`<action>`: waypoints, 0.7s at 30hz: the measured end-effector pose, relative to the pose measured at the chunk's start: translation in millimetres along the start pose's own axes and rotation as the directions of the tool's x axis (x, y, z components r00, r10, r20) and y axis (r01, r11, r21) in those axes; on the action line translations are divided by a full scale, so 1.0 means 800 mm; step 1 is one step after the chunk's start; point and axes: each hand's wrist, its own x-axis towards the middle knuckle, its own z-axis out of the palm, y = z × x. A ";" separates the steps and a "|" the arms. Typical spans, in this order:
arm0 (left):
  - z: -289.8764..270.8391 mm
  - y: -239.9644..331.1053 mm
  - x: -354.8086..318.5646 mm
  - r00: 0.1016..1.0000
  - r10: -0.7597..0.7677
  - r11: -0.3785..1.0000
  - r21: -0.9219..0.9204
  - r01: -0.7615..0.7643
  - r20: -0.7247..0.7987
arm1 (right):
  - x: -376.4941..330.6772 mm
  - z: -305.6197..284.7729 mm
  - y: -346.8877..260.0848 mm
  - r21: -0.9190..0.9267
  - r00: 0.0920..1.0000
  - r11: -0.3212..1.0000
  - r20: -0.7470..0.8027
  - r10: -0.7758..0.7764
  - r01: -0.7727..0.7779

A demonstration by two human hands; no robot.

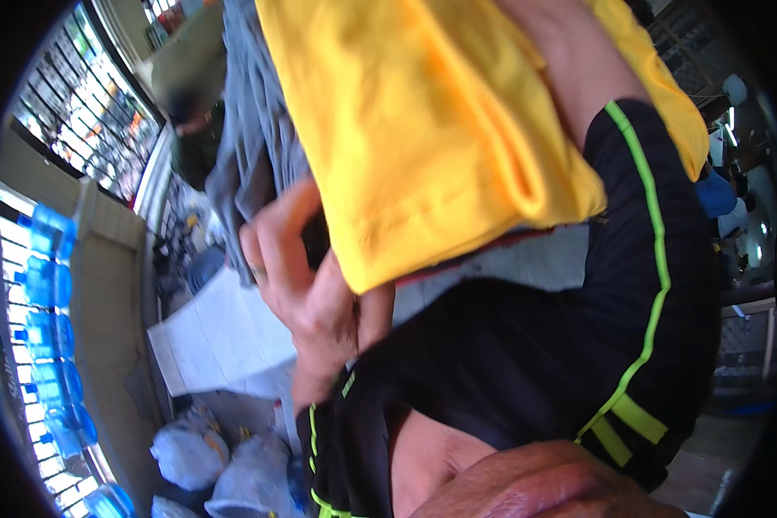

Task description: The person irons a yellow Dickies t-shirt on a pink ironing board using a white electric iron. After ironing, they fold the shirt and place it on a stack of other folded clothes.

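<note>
A yellow cloth garment [414, 129] with a stitched hem hangs large and close, filling the upper middle. My left hand [302, 276] is at its lower left edge, fingers bent and closed. The yellow cloth covers part of that hand, so what the fingers grip cannot be made out. Grey cloth [255, 121] hangs in folds just above and beside these fingers. My right forearm rises past the yellow garment's right side to the upper edge, and my right hand is out of sight. A dark and reddish cloth edge shows beneath the yellow hem.
A pale, flat surface [224, 332] extends below my left hand. Filled clear plastic bags [190, 453] lie at the lower left. Blue water jugs [47, 332] line the barred window on the left. Another person [198, 129], blurred, is beyond the grey cloth.
</note>
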 end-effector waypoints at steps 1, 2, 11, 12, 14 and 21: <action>0.020 0.016 0.008 0.998 0.062 0.988 -0.142 -0.058 0.025 | 0.024 -0.087 0.090 -0.280 0.944 0.909 -0.025 -0.328 0.308; 0.015 0.006 -0.001 0.999 0.031 0.994 -0.103 -0.030 0.010 | 0.024 -0.017 0.094 -0.380 0.461 0.467 -0.112 -0.880 0.798; -0.047 0.015 0.011 0.966 -0.027 0.998 -0.068 0.010 -0.256 | -0.077 -0.195 -0.022 -0.524 0.988 0.839 0.113 -0.103 0.148; -0.058 0.017 0.024 0.955 0.024 0.998 -0.050 -0.041 -0.296 | -0.099 -0.225 -0.040 -0.640 0.990 0.763 0.140 -0.007 0.095; -0.071 0.028 0.063 0.966 0.099 0.992 -0.058 -0.116 -0.239 | -0.164 -0.283 -0.043 -0.755 0.987 0.646 0.160 0.017 0.111; -0.013 0.077 0.189 0.844 0.144 0.958 0.142 -0.251 0.517 | -0.340 -0.388 0.034 -0.865 0.960 0.501 0.128 0.250 -0.016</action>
